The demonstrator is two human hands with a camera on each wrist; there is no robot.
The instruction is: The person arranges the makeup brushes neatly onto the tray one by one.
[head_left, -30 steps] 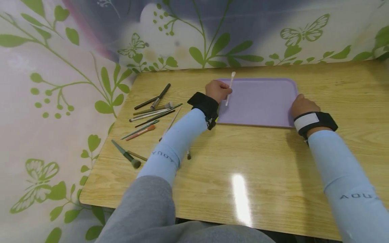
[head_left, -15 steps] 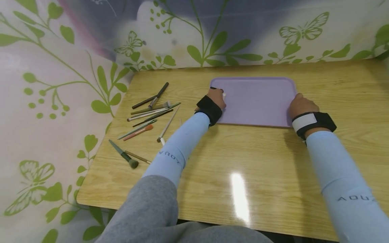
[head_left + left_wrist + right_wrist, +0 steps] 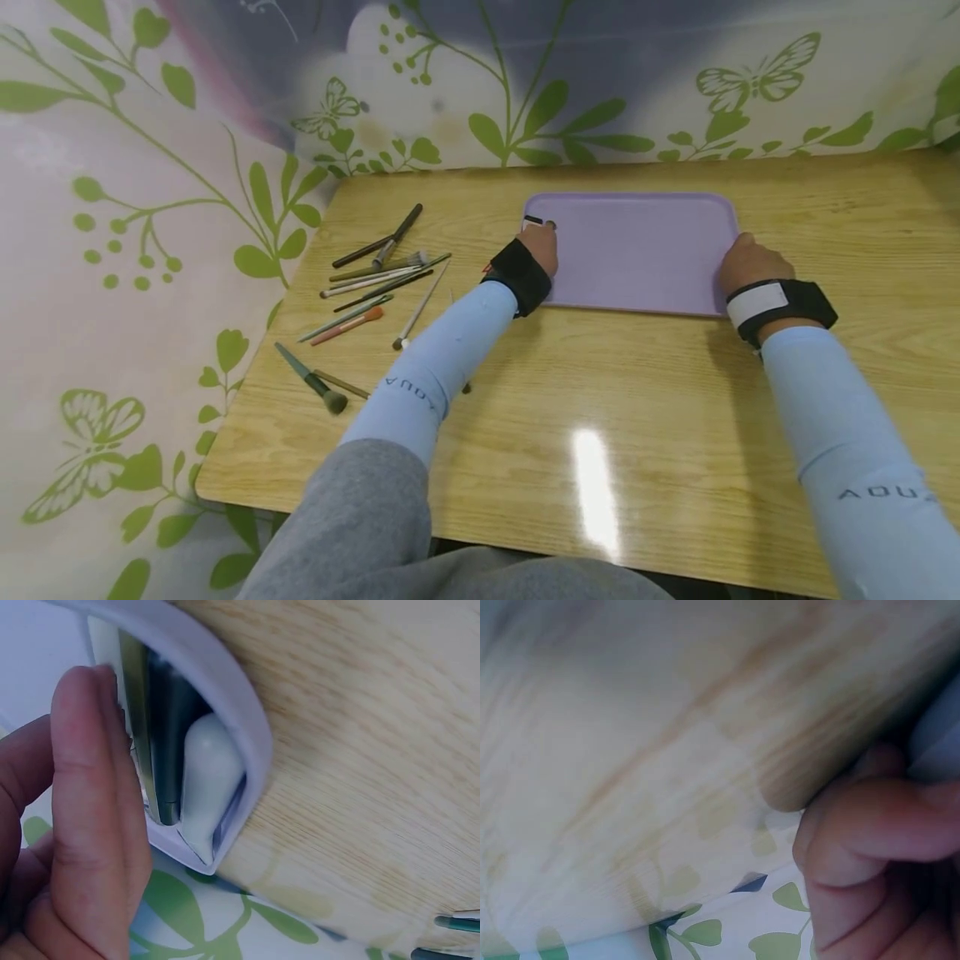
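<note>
We cannot see the fingers of either hand in the head view: the left hand [image 3: 538,247] and right hand [image 3: 747,262] cover them at the flat lilac plastic tray [image 3: 637,250]. The right wrist view is blurred. One thin brush [image 3: 467,387] lies partly hidden under the left sleeve.

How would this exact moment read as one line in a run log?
left hand: at tray's left edge, by brushes inside | right hand: grips tray right edge | loose brushes: on table, left
</note>
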